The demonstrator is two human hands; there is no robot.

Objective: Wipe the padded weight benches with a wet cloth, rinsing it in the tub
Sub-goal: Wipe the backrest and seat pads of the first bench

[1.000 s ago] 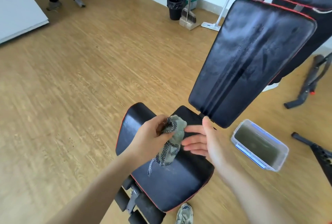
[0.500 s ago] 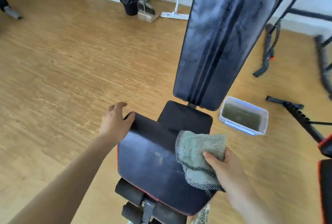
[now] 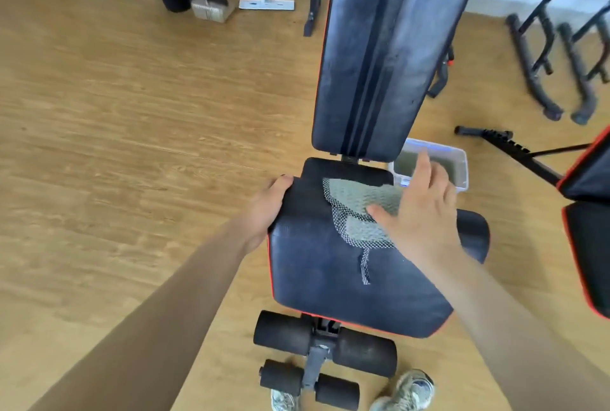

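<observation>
While our right hand [image 3: 419, 216] lies flat on the cloth [image 3: 355, 204], fingers spread, pressing not gripping, the cloth sits on the rear half of the seat pad [image 3: 330, 285], just below the backrest [image 3: 386, 47]. Left hand [image 3: 265, 209] curls over the pad's left edge, bracing it. Risks as we judge them:
- the flat palm can skid over the cloth and bunch it, leaving patches missed
- the loose mesh tail [image 3: 364, 268] may drag grit back across the pad
- the tub [image 3: 464, 169] stands on the wood floor [image 3: 132, 113] just beside the seat's right side, so a wide rightward sweep could knock it and spill
</observation>
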